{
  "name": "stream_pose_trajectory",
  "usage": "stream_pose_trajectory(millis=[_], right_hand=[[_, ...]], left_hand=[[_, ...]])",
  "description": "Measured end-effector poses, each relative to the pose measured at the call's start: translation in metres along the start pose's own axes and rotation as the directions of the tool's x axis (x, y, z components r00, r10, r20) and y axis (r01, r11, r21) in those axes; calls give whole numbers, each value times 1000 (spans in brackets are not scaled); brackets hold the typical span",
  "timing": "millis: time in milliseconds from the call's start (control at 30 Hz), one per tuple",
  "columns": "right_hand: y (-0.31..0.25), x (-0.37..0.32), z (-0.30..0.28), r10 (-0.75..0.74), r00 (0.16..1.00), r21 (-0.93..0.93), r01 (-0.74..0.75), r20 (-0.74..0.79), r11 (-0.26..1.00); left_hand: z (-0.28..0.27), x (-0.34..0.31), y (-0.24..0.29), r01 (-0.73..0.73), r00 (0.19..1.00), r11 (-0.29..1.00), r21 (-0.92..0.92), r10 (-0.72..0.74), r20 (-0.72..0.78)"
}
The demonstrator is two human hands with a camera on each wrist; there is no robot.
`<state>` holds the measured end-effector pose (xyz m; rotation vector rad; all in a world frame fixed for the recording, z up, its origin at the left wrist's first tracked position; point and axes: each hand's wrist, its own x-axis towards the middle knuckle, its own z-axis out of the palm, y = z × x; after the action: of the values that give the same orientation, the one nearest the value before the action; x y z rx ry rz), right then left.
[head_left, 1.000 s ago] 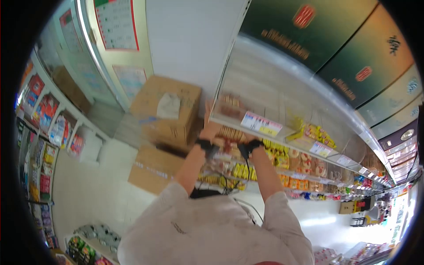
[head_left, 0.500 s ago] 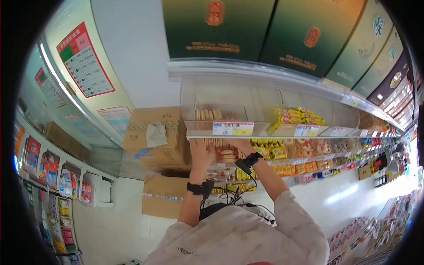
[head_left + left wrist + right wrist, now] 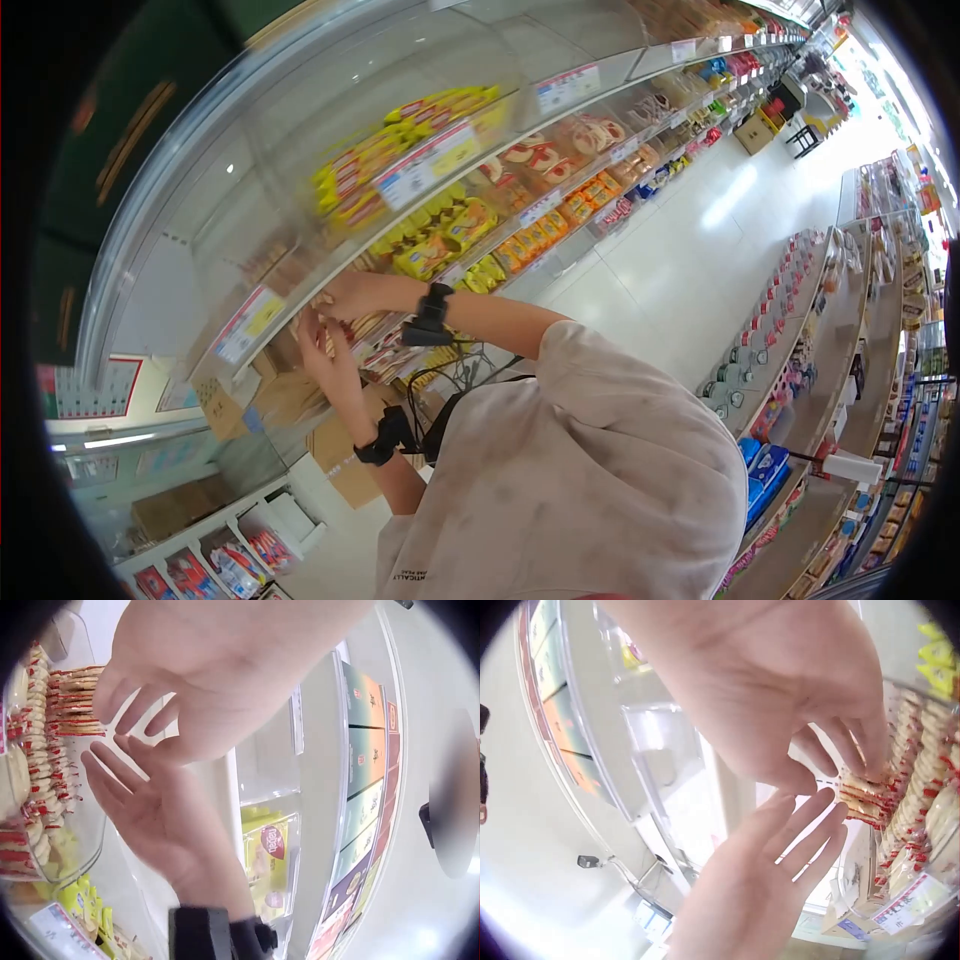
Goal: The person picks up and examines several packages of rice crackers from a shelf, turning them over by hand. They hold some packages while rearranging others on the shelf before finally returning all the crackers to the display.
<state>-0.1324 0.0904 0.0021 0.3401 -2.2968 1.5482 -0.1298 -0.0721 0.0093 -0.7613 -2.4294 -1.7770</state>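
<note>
Several rows of flat round biscuits in clear wrappers with red marks [image 3: 41,742] stand in a clear shelf bin. A shorter stack of wrapped biscuits [image 3: 864,799] sits at the row's end. My left hand [image 3: 325,360] is close to this stack, palm showing and fingers apart, nothing between them. Beside it, my right hand [image 3: 365,293] reaches under the upper shelf, its fingers loosely bent and its fingertips right at the stack in the right wrist view. Fingertips of both hands come close together there. Each wrist wears a black strap [image 3: 430,315].
Above the hands runs a clear shelf with a price label [image 3: 248,325] and yellow snack packets [image 3: 400,150]. More yellow packets [image 3: 445,240] lie on the tier below. Cardboard boxes [image 3: 225,405] stand at the shelf's end. Black cables [image 3: 450,370] hang before the body.
The head view has swung round, so the shelf now slants across it. The left hand, raised apart at the shelf front half a second ago, is now close to the right hand.
</note>
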Motion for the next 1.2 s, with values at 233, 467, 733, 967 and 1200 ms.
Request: stream_pose_trajectory(millis=[233,467,733,967,1200], right_hand=[[-49,-125,-155,200,980,266,-190,-8,945],[54,-199,-306,222,742,-394,-555,-633,733],[136,-202,-336,609,596,-515,-790,-523,331],[31,-231,-328,339,876,-341,-453,-344,824],[-16,-220,-304,272,961,173,-259,-53,950]], left_hand=[[51,-12,48,117,988,993,-24,-113,109],[127,-26,77,138,972,988,-75,-120,201],[209,-34,107,173,935,983,-68,-142,326],[250,-43,121,555,785,794,-247,-403,470],[276,-39,121,561,819,520,-644,-461,341]])
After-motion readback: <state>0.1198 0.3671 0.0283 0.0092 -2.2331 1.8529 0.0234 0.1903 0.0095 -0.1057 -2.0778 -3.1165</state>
